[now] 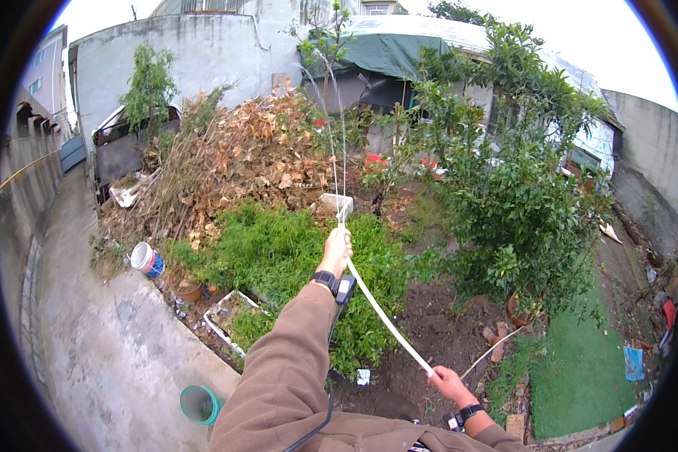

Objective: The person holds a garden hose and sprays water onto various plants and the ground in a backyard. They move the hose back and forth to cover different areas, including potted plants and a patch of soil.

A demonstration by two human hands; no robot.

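My left hand (336,250) is raised in the middle of the view with its fingers closed round the end of a white hose (388,320). Two thin streams of water (343,143) rise from that end and arc up at the top. Lower right, my right hand (450,384) grips the same hose farther back, and the length between the hands sags slightly. Beneath my left hand grow leafy green plants (279,241). A white block-like container (337,203) shows just beyond the hose's end.
A heap of dry brown leaves (271,151) lies beyond the plants. A bushy tree (505,218) stands at right, beside a green mat (584,361). Along the concrete path (105,331) at left are a tipped white bucket (145,258) and a teal bucket (200,405).
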